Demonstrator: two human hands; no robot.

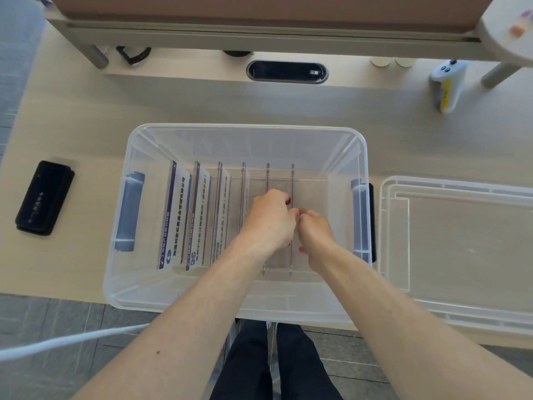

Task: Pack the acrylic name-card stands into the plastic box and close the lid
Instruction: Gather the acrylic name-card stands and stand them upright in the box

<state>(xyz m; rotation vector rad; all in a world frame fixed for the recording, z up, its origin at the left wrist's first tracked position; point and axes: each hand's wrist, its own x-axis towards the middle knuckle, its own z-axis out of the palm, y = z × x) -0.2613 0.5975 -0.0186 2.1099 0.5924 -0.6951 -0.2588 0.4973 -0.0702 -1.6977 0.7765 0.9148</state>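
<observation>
A clear plastic box (236, 131) with blue handles stands open on the desk in front of me. Several acrylic name-card stands (199, 215) stand upright in a row inside it; the three on the left hold printed cards, the ones further right look blank. Both hands are down in the box. My left hand (269, 219) and my right hand (314, 230) pinch the top edge of the rightmost stand (292, 180) from either side. The clear lid (461, 249) lies flat on the desk to the right of the box.
A black case (44, 197) lies on the desk left of the box. A white controller (447, 85) rests at the back right, next to a black oval desk grommet (287, 71). A shelf runs along the back. A white cable (72, 340) crosses the lower left.
</observation>
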